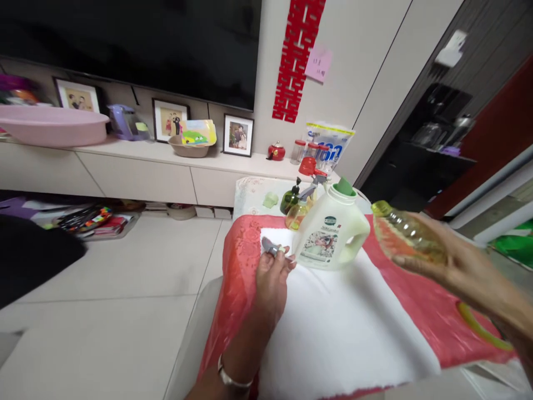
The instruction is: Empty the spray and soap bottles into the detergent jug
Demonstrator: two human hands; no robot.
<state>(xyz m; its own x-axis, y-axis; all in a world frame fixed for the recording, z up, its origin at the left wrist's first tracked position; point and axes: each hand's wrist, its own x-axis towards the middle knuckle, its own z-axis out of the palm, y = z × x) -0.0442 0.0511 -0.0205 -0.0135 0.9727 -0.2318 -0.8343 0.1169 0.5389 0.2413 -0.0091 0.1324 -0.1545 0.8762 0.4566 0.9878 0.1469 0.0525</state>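
My left hand (272, 280) is closed on a small grey spray nozzle (270, 246), above the upper left of the white towel (333, 333). At the right, my right hand (453, 255) grips a clear yellowish bottle (406, 230), tilted on its side, its neck pointing left. Between the hands a large pale detergent jug (328, 233) with a green cap (345, 186) stands upright at the towel's back edge. Behind it are a yellow spray bottle (295, 215) and a dark green pump bottle (290, 200).
A red plastic cover (239, 261) lies under the towel. At the back, a long cabinet (145, 158) carries a pink basin (54, 126), framed photos, a red pot (276, 151) and jars. A yellow-green ring (478, 328) is at the right edge.
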